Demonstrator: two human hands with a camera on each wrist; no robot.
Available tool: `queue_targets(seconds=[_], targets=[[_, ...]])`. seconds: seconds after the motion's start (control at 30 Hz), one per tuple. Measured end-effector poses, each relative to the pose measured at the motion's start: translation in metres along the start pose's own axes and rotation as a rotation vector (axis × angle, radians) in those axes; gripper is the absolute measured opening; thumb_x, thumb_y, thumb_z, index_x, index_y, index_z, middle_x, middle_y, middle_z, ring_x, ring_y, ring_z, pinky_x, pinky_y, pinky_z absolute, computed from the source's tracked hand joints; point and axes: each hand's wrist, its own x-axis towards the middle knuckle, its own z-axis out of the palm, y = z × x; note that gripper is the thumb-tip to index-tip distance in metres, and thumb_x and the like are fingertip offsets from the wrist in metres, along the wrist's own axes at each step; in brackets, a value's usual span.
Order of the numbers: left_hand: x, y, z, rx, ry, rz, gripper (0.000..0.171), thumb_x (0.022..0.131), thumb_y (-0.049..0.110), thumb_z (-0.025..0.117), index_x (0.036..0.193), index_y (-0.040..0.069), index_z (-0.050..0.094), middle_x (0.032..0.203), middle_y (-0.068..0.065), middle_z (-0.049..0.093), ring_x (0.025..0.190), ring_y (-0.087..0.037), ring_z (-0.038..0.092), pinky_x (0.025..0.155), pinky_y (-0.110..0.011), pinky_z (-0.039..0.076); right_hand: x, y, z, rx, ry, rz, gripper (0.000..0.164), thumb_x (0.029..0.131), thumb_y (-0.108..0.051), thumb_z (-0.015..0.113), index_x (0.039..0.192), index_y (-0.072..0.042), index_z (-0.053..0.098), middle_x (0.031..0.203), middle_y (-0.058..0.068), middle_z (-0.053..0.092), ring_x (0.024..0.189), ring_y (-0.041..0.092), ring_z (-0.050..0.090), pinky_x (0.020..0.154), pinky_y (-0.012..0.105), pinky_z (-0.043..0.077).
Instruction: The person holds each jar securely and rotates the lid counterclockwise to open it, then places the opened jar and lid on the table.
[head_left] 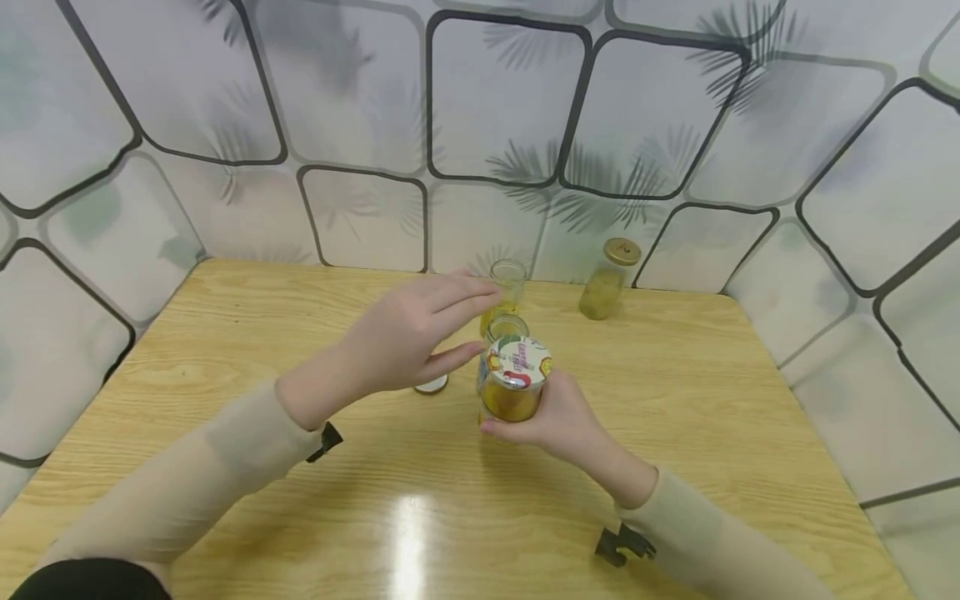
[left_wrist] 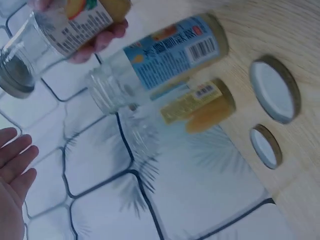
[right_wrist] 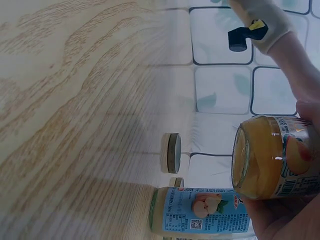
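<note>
My right hand (head_left: 562, 417) grips a glass jar of orange-yellow fruit (head_left: 512, 404) above the table, its fingers curled round the side. A lid printed in white, red and green covers the jar's top. A peach picture shows on its label in the right wrist view. To the left, my left hand (head_left: 416, 333) is raised with its fingers nearly straight, holding nothing; its fingertips stand near the jars. Just beyond the held jar is a lidless jar with a blue label (left_wrist: 172, 55). Behind that stands a smaller lidless jar with a yellow label (left_wrist: 200, 107), holding something orange.
Two loose lids lie on the wooden table (head_left: 300, 508): a larger lid (left_wrist: 275, 90) and a smaller lid (left_wrist: 265, 146), white inside. A gold-lidded jar (head_left: 602, 287) stands at the back right. Patterned wall panels (head_left: 502, 100) border the table's back and sides.
</note>
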Motion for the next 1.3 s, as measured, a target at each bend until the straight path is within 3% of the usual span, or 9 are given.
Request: queue_targets(seconds=[0.13,0.43,0.63,0.8,0.93,1.13,1.3], targets=[[0.007,0.012,0.000,-0.049,0.009,0.063,0.055,0.095,0.026,0.078,0.138,-0.005,0.063,0.137,-0.018,0.071,0.130,-0.033,0.068,0.113,-0.045,0.053,-0.001,0.002,0.001,0.010,-0.005,-0.030,0.072,0.077,-0.014,0.094,0.139,-0.006,0.058,0.129,0.009,0.073,0.114,0.022,0.071,0.101,0.035,0.057],[0.019,0.030,0.004,-0.082,-0.076,0.102,0.060,0.103,0.037,0.068,0.146,-0.004,0.058,0.146,-0.016,0.066,0.137,-0.029,0.064,0.119,-0.041,0.049,-0.002,0.004,0.002,0.018,-0.013,-0.085,0.061,0.079,-0.014,0.092,0.130,-0.004,0.060,0.118,0.012,0.074,0.098,0.013,0.071,0.086,0.027,0.061],[0.024,0.033,0.006,-0.079,-0.181,0.089,0.060,0.101,0.034,0.070,0.148,-0.001,0.057,0.145,-0.014,0.067,0.133,-0.028,0.066,0.115,-0.040,0.052,-0.001,0.002,0.003,-0.008,-0.023,-0.105,0.052,0.080,-0.013,0.092,0.123,-0.006,0.065,0.113,0.006,0.076,0.096,0.008,0.068,0.086,0.026,0.058],[0.027,0.032,0.005,-0.142,-0.295,0.100,0.054,0.103,0.032,0.066,0.148,0.001,0.058,0.139,-0.010,0.070,0.122,-0.021,0.069,0.102,-0.035,0.058,-0.002,0.002,0.004,-0.035,-0.028,-0.118,0.042,0.078,-0.014,0.093,0.113,-0.006,0.070,0.100,0.003,0.079,0.087,0.003,0.068,0.080,0.024,0.058],[0.027,0.031,0.003,-0.187,-0.369,0.108,0.054,0.105,0.033,0.064,0.148,0.002,0.058,0.139,-0.010,0.070,0.125,-0.021,0.068,0.102,-0.034,0.058,-0.004,0.003,0.005,-0.067,-0.026,-0.111,0.038,0.077,-0.016,0.094,0.106,-0.007,0.072,0.092,0.003,0.080,0.080,0.001,0.067,0.074,0.024,0.057],[0.027,0.029,-0.003,-0.271,-0.444,0.071,0.053,0.101,0.031,0.067,0.146,0.003,0.059,0.142,-0.010,0.067,0.131,-0.022,0.065,0.105,-0.036,0.057,-0.006,0.005,0.006,-0.059,-0.033,-0.122,0.044,0.076,-0.015,0.094,0.112,-0.006,0.069,0.097,0.005,0.079,0.086,0.004,0.069,0.079,0.026,0.059],[0.028,0.029,-0.008,-0.316,-0.505,0.023,0.053,0.102,0.032,0.069,0.147,0.005,0.060,0.147,-0.009,0.066,0.138,-0.023,0.062,0.111,-0.038,0.054,-0.007,0.006,0.006,-0.028,-0.052,-0.082,0.049,0.078,-0.015,0.094,0.117,-0.005,0.067,0.102,0.007,0.078,0.087,0.005,0.070,0.080,0.026,0.059]])
